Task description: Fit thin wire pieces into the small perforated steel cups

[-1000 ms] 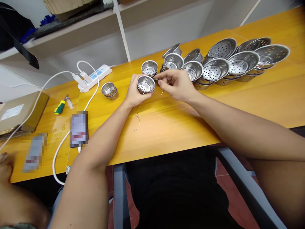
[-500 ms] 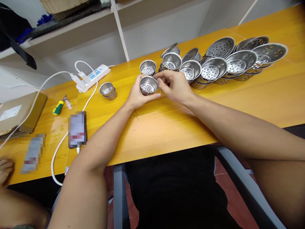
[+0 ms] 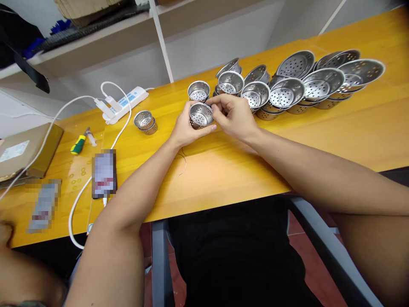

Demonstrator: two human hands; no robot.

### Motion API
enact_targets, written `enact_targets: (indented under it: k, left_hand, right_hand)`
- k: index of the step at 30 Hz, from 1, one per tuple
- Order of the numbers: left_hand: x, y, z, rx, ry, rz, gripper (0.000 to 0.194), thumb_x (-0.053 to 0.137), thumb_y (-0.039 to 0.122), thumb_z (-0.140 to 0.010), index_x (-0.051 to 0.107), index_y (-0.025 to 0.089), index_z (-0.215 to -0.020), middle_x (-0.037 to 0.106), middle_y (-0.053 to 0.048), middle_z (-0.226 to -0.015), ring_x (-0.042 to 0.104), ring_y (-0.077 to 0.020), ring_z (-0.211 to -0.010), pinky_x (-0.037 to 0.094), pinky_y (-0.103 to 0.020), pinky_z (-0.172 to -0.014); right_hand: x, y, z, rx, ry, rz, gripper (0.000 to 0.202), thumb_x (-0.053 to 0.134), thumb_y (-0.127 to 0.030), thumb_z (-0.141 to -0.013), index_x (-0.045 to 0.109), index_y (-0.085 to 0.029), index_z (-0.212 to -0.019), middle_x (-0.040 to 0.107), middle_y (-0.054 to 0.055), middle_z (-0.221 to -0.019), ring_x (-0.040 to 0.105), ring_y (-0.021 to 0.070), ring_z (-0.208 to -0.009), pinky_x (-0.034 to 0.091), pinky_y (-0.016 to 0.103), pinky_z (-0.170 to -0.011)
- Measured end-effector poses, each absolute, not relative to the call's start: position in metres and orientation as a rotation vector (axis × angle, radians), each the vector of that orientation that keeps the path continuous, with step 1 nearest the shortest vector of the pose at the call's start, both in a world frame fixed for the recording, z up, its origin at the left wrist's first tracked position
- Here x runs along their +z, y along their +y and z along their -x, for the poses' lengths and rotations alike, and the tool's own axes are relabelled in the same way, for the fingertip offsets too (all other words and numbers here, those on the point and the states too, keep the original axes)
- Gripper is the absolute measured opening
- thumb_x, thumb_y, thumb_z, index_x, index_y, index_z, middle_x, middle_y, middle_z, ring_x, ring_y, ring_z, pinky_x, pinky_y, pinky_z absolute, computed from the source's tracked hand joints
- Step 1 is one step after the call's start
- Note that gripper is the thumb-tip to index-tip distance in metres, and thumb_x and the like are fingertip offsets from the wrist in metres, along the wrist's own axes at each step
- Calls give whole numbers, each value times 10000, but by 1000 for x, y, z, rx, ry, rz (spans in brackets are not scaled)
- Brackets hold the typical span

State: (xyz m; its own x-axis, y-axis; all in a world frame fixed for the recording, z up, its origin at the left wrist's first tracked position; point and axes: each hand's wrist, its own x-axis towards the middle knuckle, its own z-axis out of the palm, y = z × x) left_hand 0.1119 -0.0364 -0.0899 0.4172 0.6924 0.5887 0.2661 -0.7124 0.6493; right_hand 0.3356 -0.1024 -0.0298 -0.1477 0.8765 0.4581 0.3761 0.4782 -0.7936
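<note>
Just above the yellow worktop point(image 3: 223, 170), the left hand point(image 3: 183, 130) cups a small perforated metal cup point(image 3: 200, 115), while the right hand point(image 3: 234, 117) pinches at its rim. More metal cups point(image 3: 255, 91) crowd just behind.

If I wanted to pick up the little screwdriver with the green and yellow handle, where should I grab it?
Probably by the fat green and yellow handle of the screwdriver, coming from above. It lies flat on the yellow table, so fingers can close across both sides of the handle. The thin metal shaft would likely be harder to pinch, and a small syringe lies right beside that end.
</note>
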Motion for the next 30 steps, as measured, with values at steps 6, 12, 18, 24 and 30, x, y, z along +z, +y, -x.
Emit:
enact_targets:
  k: [6, 12, 18, 24, 30]
  left_hand:
    - [-90, -34, -109, 1248, 739, -2211, 972, 820, 1024, -870, 631, 274, -1457, 792, -89, -1310, 840, -297, -1163, 705, -521, -1085]
    - [-89, -31, -106, 1212, 690, -2154, 925, 758, 1062, -883, 684, 279, -1369, 788, -54, -1184, 805, -243, -1017, 695, -464, -970]
    - [-80, -37, -108, 1171, 638, -2153, 896, 799, 999, -917, 663, 261, -1406, 812, -88, -1278, 829, -263, -1116, 688, -457, -1052]
    - [-86, -34, -110, 1149, 679, -2217, 953, 839, 997, -882, 628, 261, -1448, 779, -102, -1358, 811, -300, -1235, 650, -537, -1189]
    - [-89, -31, -108, 1130, 697, -2222, 902, 865, 939, -907, 633, 267, -1462, 770, -97, -1354, 801, -332, -1281, 630, -604, -1252]
  right_hand:
    - [-22, -102, -339, 720, -1750, 921, 374, 816, -633, -1073, 840, -262, -1118, 801, 94, -1009, 702, 292, -938, 583, 420, -828]
    - [-9, -99, -350, 1005, -1820, 750, 665, 925, -927, -904, 829, -304, -1116, 839, 88, -1050, 733, 295, -948, 634, 444, -827]
    - [-11, -95, -351, 1057, -1793, 751, 697, 970, -949, -842, 718, -313, -973, 634, -1, -737, 530, 204, -643, 444, 382, -571]
    - [-15, -93, -346, 1038, -1736, 802, 727, 1021, -937, -782, 693, -306, -930, 636, -3, -740, 507, 189, -597, 379, 375, -522]
    - [-17, -93, -346, 1073, -1752, 761, 653, 1061, -839, -822, 716, -296, -934, 629, -5, -752, 514, 195, -647, 400, 379, -570]
